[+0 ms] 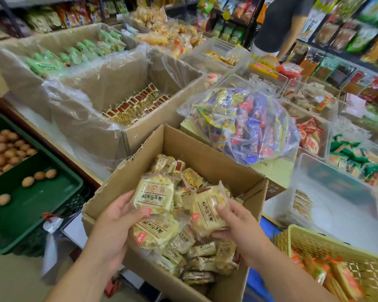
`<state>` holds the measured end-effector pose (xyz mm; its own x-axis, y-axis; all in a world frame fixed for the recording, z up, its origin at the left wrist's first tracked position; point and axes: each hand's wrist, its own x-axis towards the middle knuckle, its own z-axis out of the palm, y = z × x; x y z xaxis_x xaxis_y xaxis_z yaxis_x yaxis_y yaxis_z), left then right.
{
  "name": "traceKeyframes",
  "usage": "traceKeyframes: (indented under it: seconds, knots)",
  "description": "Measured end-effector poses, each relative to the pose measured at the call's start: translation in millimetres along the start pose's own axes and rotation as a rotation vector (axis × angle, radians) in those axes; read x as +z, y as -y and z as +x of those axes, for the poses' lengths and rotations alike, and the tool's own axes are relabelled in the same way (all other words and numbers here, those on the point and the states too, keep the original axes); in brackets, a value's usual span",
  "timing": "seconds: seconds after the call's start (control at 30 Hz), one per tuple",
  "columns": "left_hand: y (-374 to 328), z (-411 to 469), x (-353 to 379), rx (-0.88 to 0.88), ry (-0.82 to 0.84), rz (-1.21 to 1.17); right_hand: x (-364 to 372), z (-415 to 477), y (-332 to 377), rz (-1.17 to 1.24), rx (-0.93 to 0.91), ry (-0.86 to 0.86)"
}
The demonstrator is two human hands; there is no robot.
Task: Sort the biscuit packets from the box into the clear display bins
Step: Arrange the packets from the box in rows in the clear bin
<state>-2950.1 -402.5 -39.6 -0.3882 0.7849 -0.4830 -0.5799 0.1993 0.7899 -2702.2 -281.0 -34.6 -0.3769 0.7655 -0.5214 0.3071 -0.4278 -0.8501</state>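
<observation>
An open cardboard box (pixel 207 147) in front of me holds several pale yellow biscuit packets (pixel 203 253). My left hand (pixel 116 223) grips two of these packets (pixel 154 194), thumb on top, over the box's left side. My right hand (pixel 238 227) holds another pale yellow packet (pixel 205 211) above the box's middle. A clear display bin (pixel 327 184) stands to the right of the box, with a few packets at its near end; more clear bins (pixel 310 99) lie behind it.
Larger lined cartons (pixel 92 118) of snacks stand behind the box. A clear bag of mixed sweets (pixel 242 125) sits on a carton. Green trays (pixel 31 192) with brown round items are at left, a yellow basket (pixel 314 243) at lower right. A person (pixel 279 25) stands by the far shelves.
</observation>
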Motion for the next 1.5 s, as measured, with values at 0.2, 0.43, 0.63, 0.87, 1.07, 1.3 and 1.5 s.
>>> traceKeyframes:
  seconds: [0.2,0.43,0.63,0.87,1.07,1.3,1.5]
  knots:
    - [16.5,-0.7,54.5,-0.155,0.084,-0.272,-30.2,-31.0,15.0,0.472,-0.018,-0.042]
    - [40.4,-5.7,133.1,-0.214,0.164,-0.304,-83.4,-36.2,12.7,0.622,-0.013,-0.022]
    - [67.7,-26.5,184.9,-0.37,0.317,-0.313,-143.2,-32.3,0.3,0.616,-0.038,0.082]
    - [90.6,-33.9,235.6,-0.212,0.19,-0.133,-247.2,-13.1,-1.3,0.708,-0.131,-0.079]
    - [118.6,-37.6,293.5,-0.133,0.104,0.021,-283.0,-15.7,-14.3,0.54,-0.097,0.186]
    - [147.4,-25.3,347.2,-0.158,0.102,0.197,-291.1,-1.2,-43.7,-0.212,-0.318,-0.233]
    - [162.7,-0.3,390.4,-0.114,0.108,0.302,-312.4,1.3,-58.3,-0.418,-0.516,-0.252]
